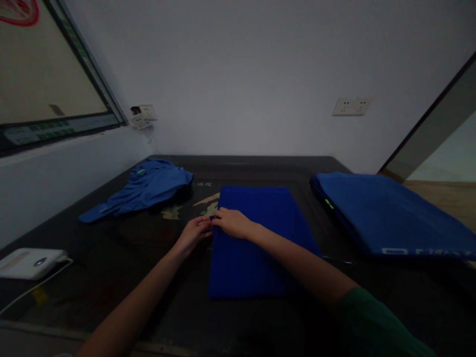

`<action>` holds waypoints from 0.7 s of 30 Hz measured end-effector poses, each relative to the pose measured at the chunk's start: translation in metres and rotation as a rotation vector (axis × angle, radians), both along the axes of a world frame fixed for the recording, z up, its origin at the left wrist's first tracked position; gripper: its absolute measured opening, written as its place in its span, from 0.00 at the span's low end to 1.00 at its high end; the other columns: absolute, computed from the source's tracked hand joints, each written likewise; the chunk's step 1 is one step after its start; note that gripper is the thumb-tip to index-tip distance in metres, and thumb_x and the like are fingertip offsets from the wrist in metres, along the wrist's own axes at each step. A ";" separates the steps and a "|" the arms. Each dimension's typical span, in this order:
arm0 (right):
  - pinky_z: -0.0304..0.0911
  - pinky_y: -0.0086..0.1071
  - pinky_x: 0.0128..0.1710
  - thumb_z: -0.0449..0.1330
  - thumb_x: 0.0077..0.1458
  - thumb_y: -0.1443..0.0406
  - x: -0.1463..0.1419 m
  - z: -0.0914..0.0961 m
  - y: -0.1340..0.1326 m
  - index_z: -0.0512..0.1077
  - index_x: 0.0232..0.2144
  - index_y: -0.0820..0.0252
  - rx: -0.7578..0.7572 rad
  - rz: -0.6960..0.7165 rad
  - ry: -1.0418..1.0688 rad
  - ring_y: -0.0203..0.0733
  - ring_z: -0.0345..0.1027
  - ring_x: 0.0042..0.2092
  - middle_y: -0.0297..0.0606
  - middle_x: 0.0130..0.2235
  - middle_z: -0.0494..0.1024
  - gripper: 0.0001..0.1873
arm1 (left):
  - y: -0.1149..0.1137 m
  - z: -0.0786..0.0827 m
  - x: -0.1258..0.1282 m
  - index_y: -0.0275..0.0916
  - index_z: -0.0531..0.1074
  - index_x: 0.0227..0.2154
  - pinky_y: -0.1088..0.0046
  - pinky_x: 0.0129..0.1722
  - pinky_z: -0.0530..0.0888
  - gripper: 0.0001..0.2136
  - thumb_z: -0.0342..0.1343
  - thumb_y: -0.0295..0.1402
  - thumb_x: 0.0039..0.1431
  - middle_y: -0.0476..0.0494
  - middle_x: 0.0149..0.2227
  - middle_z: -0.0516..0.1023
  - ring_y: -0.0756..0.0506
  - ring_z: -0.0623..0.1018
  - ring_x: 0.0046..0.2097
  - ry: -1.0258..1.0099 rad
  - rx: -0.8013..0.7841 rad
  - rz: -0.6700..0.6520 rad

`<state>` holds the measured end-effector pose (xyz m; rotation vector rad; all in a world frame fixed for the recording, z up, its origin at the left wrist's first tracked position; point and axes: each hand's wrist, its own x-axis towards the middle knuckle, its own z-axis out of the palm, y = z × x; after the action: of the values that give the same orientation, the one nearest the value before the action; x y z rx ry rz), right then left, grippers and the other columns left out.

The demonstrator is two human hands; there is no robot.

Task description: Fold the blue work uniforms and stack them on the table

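Observation:
A folded bright blue cloth (260,243) lies flat in the middle of the dark table (148,277). My left hand (195,232) meets its left edge, fingers pinched on the fabric there. Beside it, my right hand (232,221) rests on the same left edge, fingers curled onto the cloth. The two hands nearly touch each other.
A crumpled lighter blue garment (145,188) lies at the back left. A stack of folded blue cloths (386,210) sits at the right. At the near left lies a white device (28,262) with a cable. Wall sockets (351,106) are on the wall behind.

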<state>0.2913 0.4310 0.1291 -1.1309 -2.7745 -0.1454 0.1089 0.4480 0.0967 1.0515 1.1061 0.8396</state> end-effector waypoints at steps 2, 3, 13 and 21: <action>0.66 0.32 0.38 0.51 0.61 0.71 0.005 -0.002 -0.002 0.71 0.46 0.61 0.006 -0.030 0.021 0.44 0.65 0.48 0.44 0.48 0.73 0.13 | -0.002 -0.001 0.001 0.35 0.72 0.35 0.70 0.38 0.76 0.15 0.67 0.34 0.44 0.43 0.33 0.79 0.46 0.79 0.37 0.012 0.053 0.023; 0.66 0.32 0.38 0.51 0.61 0.71 0.007 -0.002 -0.004 0.70 0.45 0.61 0.001 -0.045 0.038 0.43 0.66 0.47 0.43 0.48 0.72 0.12 | -0.003 -0.002 0.002 0.35 0.73 0.36 0.69 0.38 0.77 0.17 0.68 0.36 0.43 0.43 0.35 0.79 0.45 0.79 0.38 0.023 0.086 0.032; 0.64 0.31 0.38 0.49 0.62 0.71 0.010 -0.008 -0.012 0.67 0.46 0.62 -0.021 -0.200 0.197 0.41 0.68 0.45 0.42 0.49 0.72 0.12 | -0.005 -0.021 0.010 0.39 0.75 0.44 0.57 0.58 0.66 0.15 0.52 0.38 0.58 0.39 0.49 0.75 0.40 0.73 0.53 0.486 0.778 -0.151; 0.65 0.33 0.40 0.47 0.63 0.71 0.008 -0.003 -0.014 0.67 0.45 0.62 0.027 -0.210 0.199 0.43 0.65 0.47 0.44 0.50 0.70 0.12 | -0.014 -0.020 0.009 0.39 0.69 0.54 0.53 0.60 0.63 0.19 0.47 0.33 0.61 0.36 0.58 0.67 0.37 0.65 0.60 0.868 1.067 -0.315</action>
<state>0.2995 0.4170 0.1257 -1.3480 -2.4720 -0.0872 0.1183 0.4339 0.0763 2.5796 1.1058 0.7042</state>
